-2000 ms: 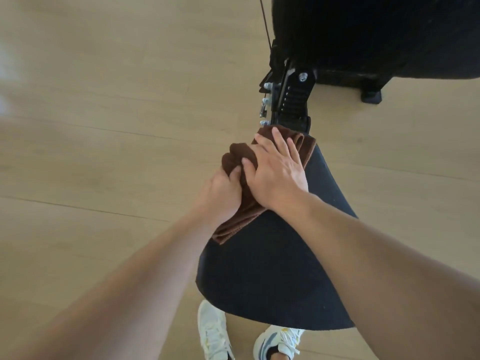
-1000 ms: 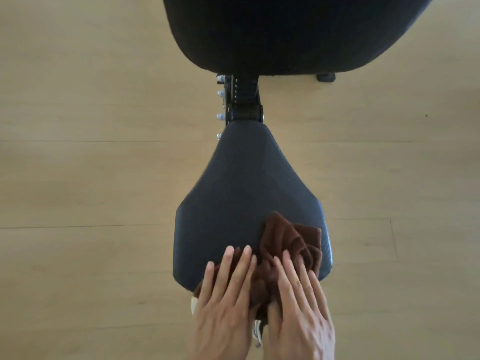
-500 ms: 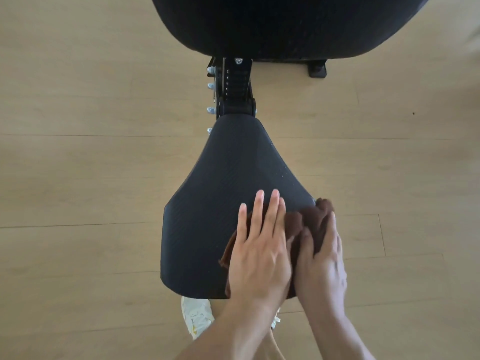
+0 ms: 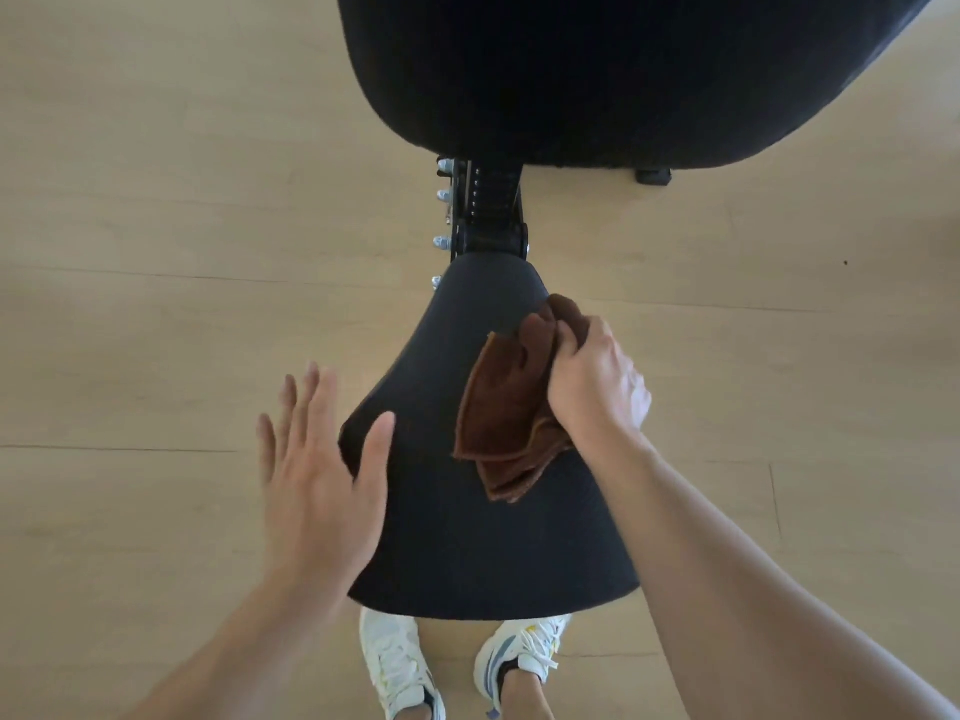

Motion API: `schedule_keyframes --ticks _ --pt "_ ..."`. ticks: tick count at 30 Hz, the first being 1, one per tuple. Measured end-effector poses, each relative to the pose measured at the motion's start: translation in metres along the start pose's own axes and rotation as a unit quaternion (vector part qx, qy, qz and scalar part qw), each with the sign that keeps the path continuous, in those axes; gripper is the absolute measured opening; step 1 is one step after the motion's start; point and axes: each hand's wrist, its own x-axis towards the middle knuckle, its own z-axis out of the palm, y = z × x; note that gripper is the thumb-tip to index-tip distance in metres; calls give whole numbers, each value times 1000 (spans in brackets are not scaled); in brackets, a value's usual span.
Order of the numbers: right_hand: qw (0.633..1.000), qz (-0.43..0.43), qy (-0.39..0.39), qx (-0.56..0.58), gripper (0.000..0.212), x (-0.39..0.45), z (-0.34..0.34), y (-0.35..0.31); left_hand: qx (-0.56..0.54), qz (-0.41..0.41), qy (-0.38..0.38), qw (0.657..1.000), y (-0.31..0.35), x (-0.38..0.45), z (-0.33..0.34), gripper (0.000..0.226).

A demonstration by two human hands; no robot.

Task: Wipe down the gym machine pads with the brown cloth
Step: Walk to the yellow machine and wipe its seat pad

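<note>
Brown cloth (image 4: 511, 407) on seat pad (image 4: 467, 537), gripped in right hand (image 4: 597, 381); left hand (image 4: 322, 475) fingers spread, empty.

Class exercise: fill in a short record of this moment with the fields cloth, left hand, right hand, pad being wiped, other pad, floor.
cloth: brown cloth, folded, lying on the right part of the seat pad
left hand: left hand open, fingers spread, off the cloth, at the pad's left edge
right hand: right hand grips the cloth's far end
pad being wiped: seat pad, dark
other pad: back pad, black, beyond
floor: wooden floor, white shoes below the pad
</note>
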Motion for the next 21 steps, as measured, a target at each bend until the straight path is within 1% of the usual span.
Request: schedule_keyframes --ticks 1,2,3,4,6,8,11,12,14,17,19,21 --pt "1000 -4 -3 6 39 7 2 -8 -60 -70 -4 996 -5 -7 -1 71" --pt "1000 -4 -6 14 40 14 3 -16 -121 -135 -12 983 -5 -12 1 69" --pt "1000 -1 -9 26 41 22 5 -23 -174 -183 -16 967 -4 -17 5 68" --pt "999 7 -13 40 42 30 7 -32 -207 -208 -13 956 -1 -20 9 66" --pt "996 31 -23 80 45 48 10 -49 -216 -215 12 952 1 -24 16 63" --pt "993 31 -37 104 50 66 14 -62 -201 -207 23 957 1 -23 19 61" --pt "991 -34 -81 98 64 74 15 -64 -189 -212 32 958 -2 -22 22 59" --pt "989 -53 -91 99 65 72 13 -60 -187 -214 35 958 -1 -22 22 60" --pt "987 -78 -95 106 59 68 9 -44 -187 -218 39 957 -1 -22 23 60" --pt "984 -110 -85 108 43 63 1 -21 -181 -228 40 956 0 -23 23 58" --pt "984 -124 -83 101 33 54 -8 -8 -165 -229 39 958 1 -24 22 57" --pt "984 -127 -91 88 28 40 -18 11 -154 -225 37 961 2 -24 22 57"
